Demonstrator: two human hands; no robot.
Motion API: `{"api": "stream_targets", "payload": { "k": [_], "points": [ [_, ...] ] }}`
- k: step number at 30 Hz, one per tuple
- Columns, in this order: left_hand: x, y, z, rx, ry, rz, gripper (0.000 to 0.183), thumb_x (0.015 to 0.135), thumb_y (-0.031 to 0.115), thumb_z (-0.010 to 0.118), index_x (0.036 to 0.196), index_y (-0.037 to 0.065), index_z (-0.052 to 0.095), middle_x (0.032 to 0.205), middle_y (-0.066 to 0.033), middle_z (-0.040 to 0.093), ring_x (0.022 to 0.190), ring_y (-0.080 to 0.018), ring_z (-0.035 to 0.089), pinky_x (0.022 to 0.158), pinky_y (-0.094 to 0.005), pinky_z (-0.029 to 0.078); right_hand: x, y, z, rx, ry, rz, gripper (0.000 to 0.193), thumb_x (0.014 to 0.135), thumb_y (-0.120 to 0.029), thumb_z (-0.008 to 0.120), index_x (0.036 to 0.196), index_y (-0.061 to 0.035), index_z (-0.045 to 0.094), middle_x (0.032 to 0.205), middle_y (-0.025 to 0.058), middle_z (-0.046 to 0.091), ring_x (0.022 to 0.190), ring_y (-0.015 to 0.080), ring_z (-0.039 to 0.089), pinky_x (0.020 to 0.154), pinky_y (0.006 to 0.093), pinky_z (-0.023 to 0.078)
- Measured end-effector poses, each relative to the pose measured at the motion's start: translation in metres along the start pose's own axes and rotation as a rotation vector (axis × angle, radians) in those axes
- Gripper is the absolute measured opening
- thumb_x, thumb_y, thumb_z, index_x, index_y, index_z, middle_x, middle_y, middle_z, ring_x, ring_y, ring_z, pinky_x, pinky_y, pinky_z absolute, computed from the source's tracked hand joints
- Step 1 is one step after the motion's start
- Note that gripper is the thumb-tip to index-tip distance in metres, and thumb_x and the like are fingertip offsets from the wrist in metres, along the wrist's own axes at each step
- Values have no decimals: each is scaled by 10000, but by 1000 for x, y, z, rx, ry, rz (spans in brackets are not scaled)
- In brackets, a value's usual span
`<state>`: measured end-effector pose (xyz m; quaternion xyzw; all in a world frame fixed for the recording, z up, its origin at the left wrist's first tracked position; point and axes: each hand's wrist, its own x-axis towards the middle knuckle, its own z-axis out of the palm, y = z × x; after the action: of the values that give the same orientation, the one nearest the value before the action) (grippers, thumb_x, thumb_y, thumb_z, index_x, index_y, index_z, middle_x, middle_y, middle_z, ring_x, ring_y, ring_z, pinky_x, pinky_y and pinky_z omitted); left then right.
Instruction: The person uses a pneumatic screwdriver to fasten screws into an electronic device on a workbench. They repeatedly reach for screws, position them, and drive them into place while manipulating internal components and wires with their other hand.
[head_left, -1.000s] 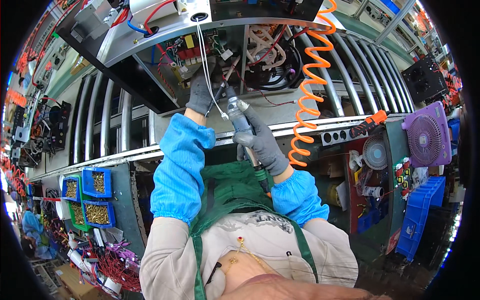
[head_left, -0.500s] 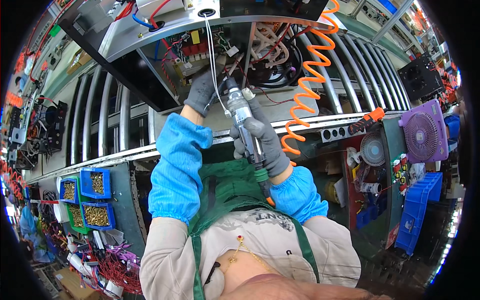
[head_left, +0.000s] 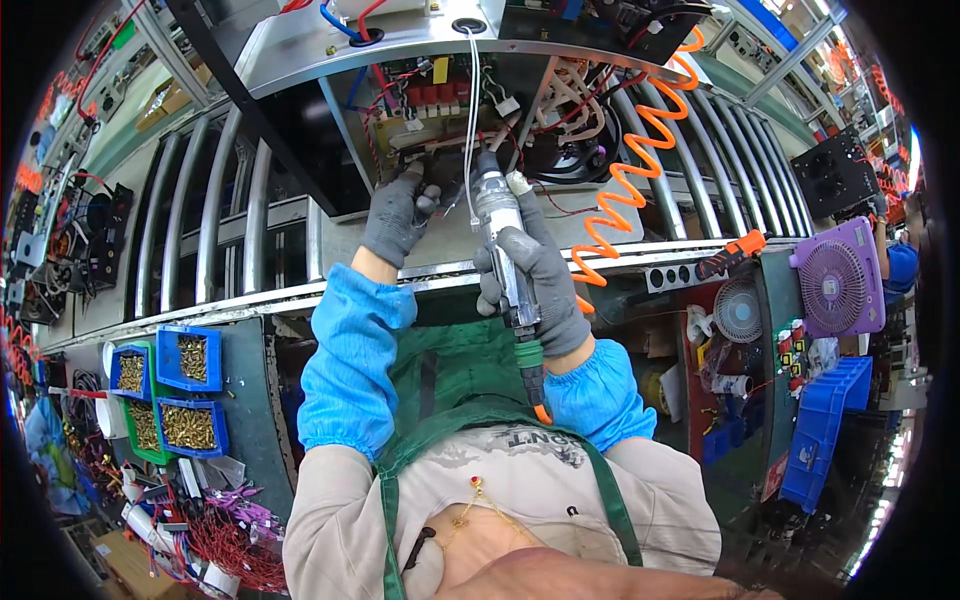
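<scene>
My right hand [head_left: 540,270], in a grey work glove, is wrapped round a silver air screwdriver [head_left: 507,235] with a green collar at its rear. The tool's nose points into the open front of a metal cabinet [head_left: 390,60]; its very tip is hard to make out. Left of the tool, my gloved left hand [head_left: 400,212] has its fingers curled at the cabinet's lower opening, and what they grip is hidden. A white cable [head_left: 473,110] hangs past the tool from a grommet hole. Inside the cabinet sit a circuit board with red parts [head_left: 440,100] and pale bundled wires [head_left: 580,105].
Metal rollers [head_left: 210,220] flank the cabinet. An orange coiled hose [head_left: 630,185] hangs on the right. Blue bins [head_left: 190,358] of brass-coloured fasteners stand left, above tangled red wires [head_left: 235,545]. A purple fan [head_left: 838,275] and an orange-black tool [head_left: 735,252] lie right.
The view has shifted, so the cabinet appears farther right. My left hand has drawn back from beside the tool's nose and now sits apart from it. My right hand still holds the screwdriver.
</scene>
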<state>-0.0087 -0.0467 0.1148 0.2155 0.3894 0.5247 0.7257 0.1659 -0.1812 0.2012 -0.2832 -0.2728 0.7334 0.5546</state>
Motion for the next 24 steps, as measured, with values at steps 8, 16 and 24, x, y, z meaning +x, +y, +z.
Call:
{"api": "stream_targets", "payload": {
  "k": [8,16,24],
  "points": [
    [-6,-5,-15,-200,-32,83,80,899,73,603,962,37,569,799,-82,621,596,-99,543,402,-165,384,0,-1,-4,-13,-6,15,669,894,-178,549,1469,-316,235,838,118,561,513,152,581,462,320,553],
    [-18,8,-16,-147,-100,23,164,912,169,626,1016,57,565,800,-78,627,586,-80,536,407,-152,401,-20,0,-25,-177,-116,80,810,806,-351,639,1481,-337,192,806,100,550,512,172,585,438,296,512],
    [-18,15,3,-32,6,24,340,867,390,673,761,83,574,572,21,494,416,-45,399,358,-180,307,-30,-3,-12,-436,-54,346,857,720,-112,583,1486,-262,230,799,110,548,486,170,570,450,287,490]
  ]
}}
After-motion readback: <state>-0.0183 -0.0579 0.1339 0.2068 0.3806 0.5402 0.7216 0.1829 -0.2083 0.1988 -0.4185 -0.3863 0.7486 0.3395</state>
